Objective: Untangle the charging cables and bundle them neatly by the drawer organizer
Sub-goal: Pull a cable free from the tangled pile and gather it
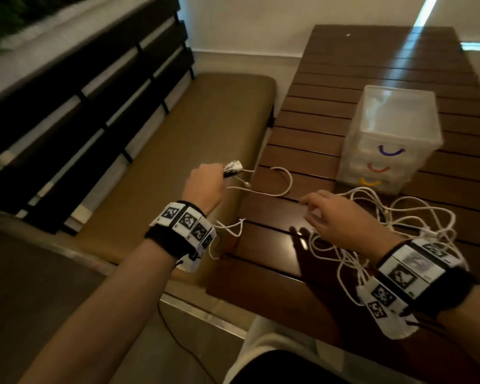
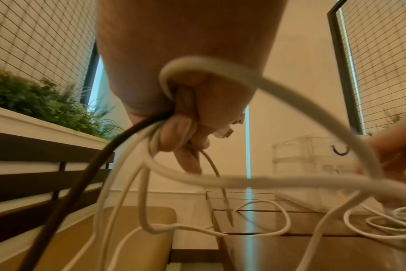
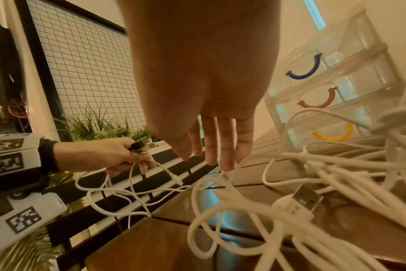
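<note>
My left hand is held over the gap between bench and table and grips several white cables and one black cable near their ends. Their USB plugs stick out past its fingers. The strands run from it to a loose tangle of white cables on the wooden table. My right hand hovers over the tangle's left side, its fingers straight, the tips at a white strand. A loose USB plug lies in the pile. The clear drawer organizer stands just behind the tangle.
A tan cushioned bench with a dark slatted backrest runs along the table's left edge. Some cable loops hang off that edge. Plants and a wire-grid window lie behind the bench. The table stretches bare beyond the organizer.
</note>
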Tool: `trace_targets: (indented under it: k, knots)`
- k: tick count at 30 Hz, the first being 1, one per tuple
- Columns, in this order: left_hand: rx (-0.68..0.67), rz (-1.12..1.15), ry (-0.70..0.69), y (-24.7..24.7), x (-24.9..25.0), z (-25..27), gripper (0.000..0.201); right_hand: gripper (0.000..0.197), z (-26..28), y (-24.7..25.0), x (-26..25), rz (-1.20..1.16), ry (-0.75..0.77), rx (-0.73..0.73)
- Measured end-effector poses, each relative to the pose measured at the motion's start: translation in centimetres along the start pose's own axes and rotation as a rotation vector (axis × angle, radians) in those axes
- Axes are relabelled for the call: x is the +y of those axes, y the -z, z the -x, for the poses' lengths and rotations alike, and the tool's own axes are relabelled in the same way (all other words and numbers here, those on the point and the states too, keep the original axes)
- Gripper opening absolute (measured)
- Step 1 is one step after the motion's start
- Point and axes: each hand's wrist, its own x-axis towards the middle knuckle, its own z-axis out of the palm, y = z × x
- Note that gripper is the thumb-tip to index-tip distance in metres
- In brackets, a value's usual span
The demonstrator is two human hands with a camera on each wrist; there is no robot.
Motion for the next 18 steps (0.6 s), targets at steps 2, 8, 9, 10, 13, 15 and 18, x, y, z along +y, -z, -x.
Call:
trace_targets:
  k: [2, 8, 9, 10, 13, 15, 18]
  knots:
    - [0.006, -0.015, 0.033, 0.0, -1.1, -0.4, 0.017, 0.034, -0.5, -0.5, -0.1, 0.025, 0.002, -0.024]
    - [0.021, 0.1, 0.028, 0.1, -1.9, -0.3, 0.019, 0.027, -2.3, -2.0, -2.0, 0.088, 0.025, -0.091]
    - [0.026, 0.136, 0.019, 0.2, -1.8, -0.2, 0.019, 0.027, -2.8, -2.3, -2.4, 0.092, 0.029, -0.098]
    - [0.032, 0.167, 0.008, 0.2, -1.7, 0.0, 0.019, 0.027, -3.4, -2.6, -2.8, 0.096, 0.028, -0.097]
    - [0.052, 0.229, -0.018, 0.7, -1.4, 0.4, 0.018, 0.031, -5.7, -3.3, -4.1, 0.063, 0.011, -0.1]
    - [0.067, 0.284, -0.035, 1.1, -1.3, 0.6, 0.02, 0.034, -7.3, -4.1, -5.3, 0.02, 0.011, -0.111]
    - [0.076, 0.389, -0.027, 1.7, -1.5, 0.7, 0.022, 0.037, -9.8, -6.1, -7.1, 0.027, 0.061, -0.121]
